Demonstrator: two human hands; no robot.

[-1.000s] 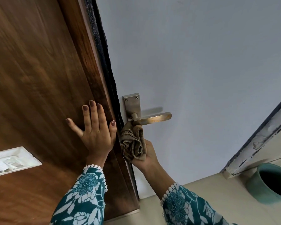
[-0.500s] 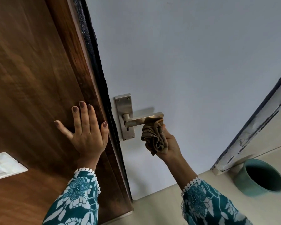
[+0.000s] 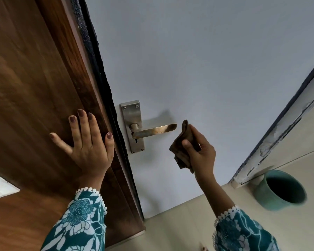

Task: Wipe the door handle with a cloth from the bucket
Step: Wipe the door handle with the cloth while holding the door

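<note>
The right hand (image 3: 200, 151) pinched a bunched brown cloth (image 3: 184, 147) between thumb and fingers, just clear of the handle (image 3: 153, 131) tip to its left (no contact showed). Brownish marks along the lever suggested wiping was unfinished. Further left, the left hand (image 3: 88, 142) lay flat and empty on the wooden door (image 3: 34, 87). The bucket (image 3: 279, 190) stood well below and right of the grip

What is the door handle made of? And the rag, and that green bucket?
Door handle: looks like brushed metal, shiny, with rusty brown stains. Rag: soft brown fabric, since it crumples in the right hand. Bucket: smooth teal, probably plastic, though hard to tell.
</note>
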